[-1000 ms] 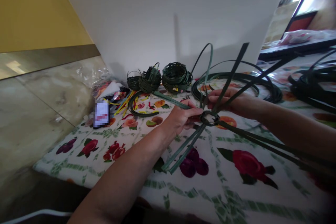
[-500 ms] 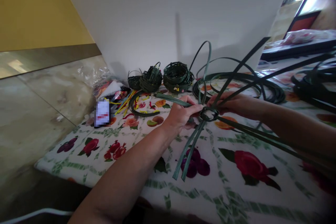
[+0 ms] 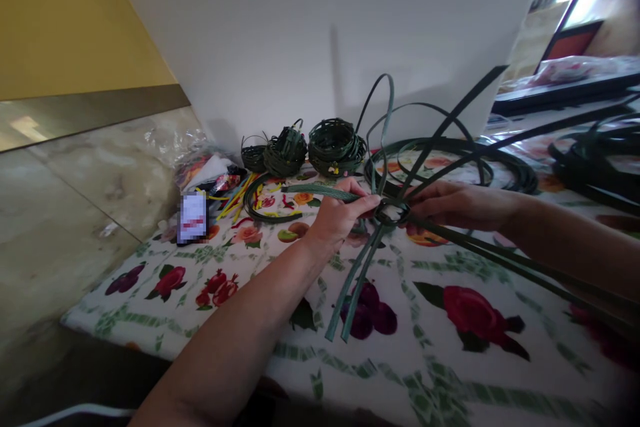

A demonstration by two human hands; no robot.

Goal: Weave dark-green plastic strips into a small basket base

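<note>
Nearest the camera, on the worktop's white cloth printed with fruit and roses [image 3: 435,373], two loose ends of dark green flat weaving strips [image 3: 353,293] lie side by side over a printed plum, running up to a small ring-shaped knot [image 3: 393,212] woven from them. Just left of that knot, the left hand [image 3: 343,217] is closed, thumb and fingers pinching one strip that leads away leftward. Just right of it, the right hand [image 3: 450,203] lies flatter, its fingertips pinching the knot's edge. From the knot more strips fan out: some rise up and rightward, two arch into loops above, others trail right over the cloth. Beyond the hands lies a large flat coil of dark green strip [image 3: 517,173]. Farther left, short yellow and red strips [image 3: 240,195] lie scattered beside a pixelated white card [image 3: 193,217]. Against the white wall [image 3: 300,47] sit three small bundled coils of green strip [image 3: 336,145], with a crumpled clear plastic bag [image 3: 180,143] at far left.
</note>
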